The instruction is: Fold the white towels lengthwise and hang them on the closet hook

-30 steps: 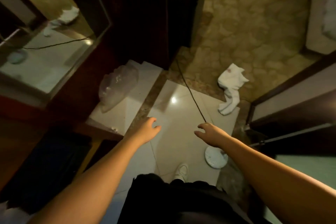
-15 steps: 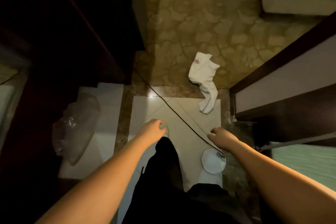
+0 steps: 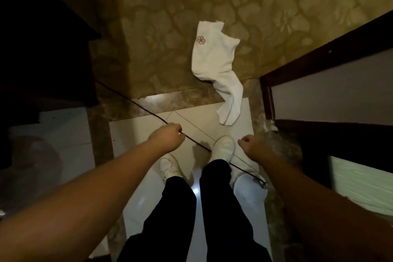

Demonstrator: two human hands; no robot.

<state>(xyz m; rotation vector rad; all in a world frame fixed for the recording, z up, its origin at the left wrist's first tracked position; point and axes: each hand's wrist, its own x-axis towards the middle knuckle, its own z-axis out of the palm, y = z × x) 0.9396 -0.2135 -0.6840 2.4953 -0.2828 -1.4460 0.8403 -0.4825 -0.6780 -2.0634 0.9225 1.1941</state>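
Nearest the camera, both bare forearms reach forward and down over black trouser legs and white shoes. The left hand (image 3: 168,139) hangs with its fingers curled under, holding nothing as far as can be seen; the thin black cord (image 3: 146,110) that crosses the floor passes just at its knuckles, and whether it touches them I cannot tell. The right hand (image 3: 252,147) is likewise loosely curled and empty.

Ahead of both hands, and somewhat nearer the right one, lies the crumpled white terry towel with a small red flower emblem (image 3: 214,64). Its long axis runs away from the hands, tilted slightly leftward at the far end; the narrow tail points back toward the right hand, so that hand probably has the shorter reach to pick it up.

The tail rests on the glossy white floor tile (image 3: 136,155), the broad end on the olive patterned carpet (image 3: 276,6) beyond. A dark wooden door frame (image 3: 319,55) stands to the right hand's outer side. No closet hook is in sight.
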